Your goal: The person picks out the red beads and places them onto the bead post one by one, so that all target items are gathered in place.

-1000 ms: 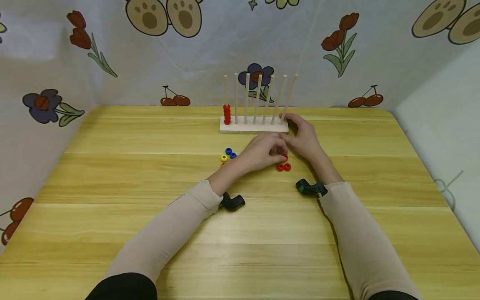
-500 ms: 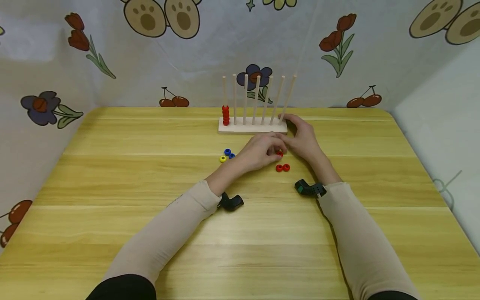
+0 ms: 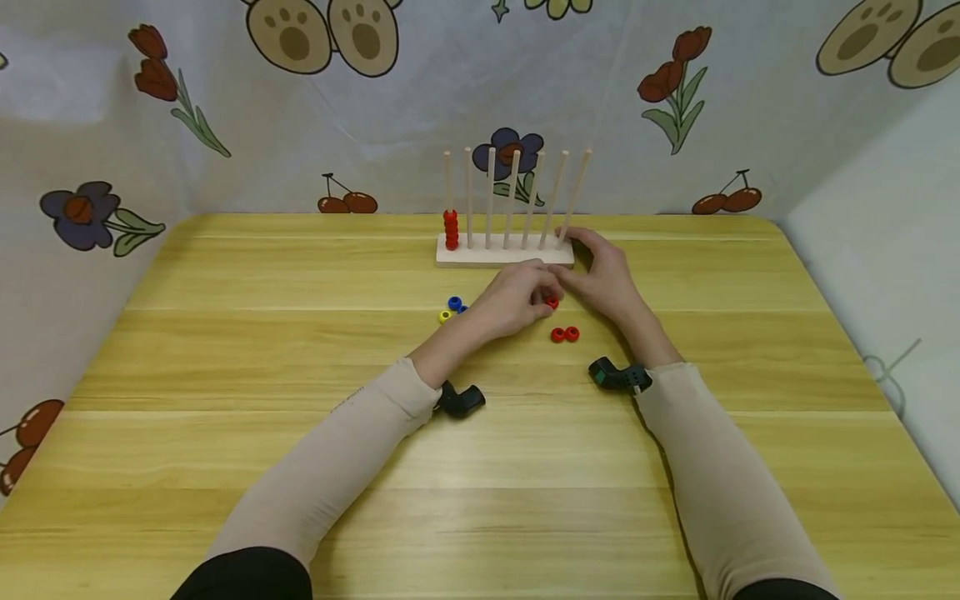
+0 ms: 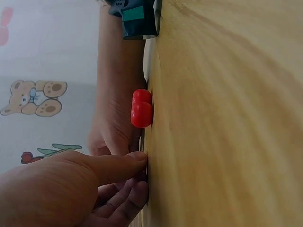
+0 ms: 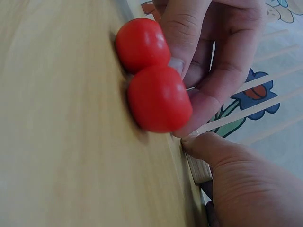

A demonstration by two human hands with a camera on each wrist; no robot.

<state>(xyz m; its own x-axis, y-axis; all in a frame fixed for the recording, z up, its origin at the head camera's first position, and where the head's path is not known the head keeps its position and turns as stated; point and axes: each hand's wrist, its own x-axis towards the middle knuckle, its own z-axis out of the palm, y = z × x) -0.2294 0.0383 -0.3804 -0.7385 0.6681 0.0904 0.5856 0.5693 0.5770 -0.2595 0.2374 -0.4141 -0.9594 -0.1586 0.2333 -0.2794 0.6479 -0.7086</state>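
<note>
The left hand (image 3: pixel 517 296) is pinching a red bead (image 3: pixel 552 302) between its thumb and fingers, just in front of the wooden rack (image 3: pixel 498 257); in the left wrist view the thumb is mostly hiding that bead. The right hand (image 3: pixel 606 277) is gripping the near end of the rack, its thumb pressing the front of the base while a finger is reaching round behind. Whether the two hands are touching each other, I cannot tell.

The rack is standing beyond the left hand and stretching leftward from the right one, its seven pegs rising from the base. A stack of red beads (image 3: pixel 451 230) is sitting on the peg farthest from the right hand. Two loose red beads (image 5: pixel 159 99) are lying side by side on the bench (image 3: pixel 525 500), nearer the person than the left fingertips. Left of the left hand, a yellow bead (image 3: pixel 445 317) and two blue beads (image 3: pixel 454 303) are clustering, one blue partly hidden.
</note>
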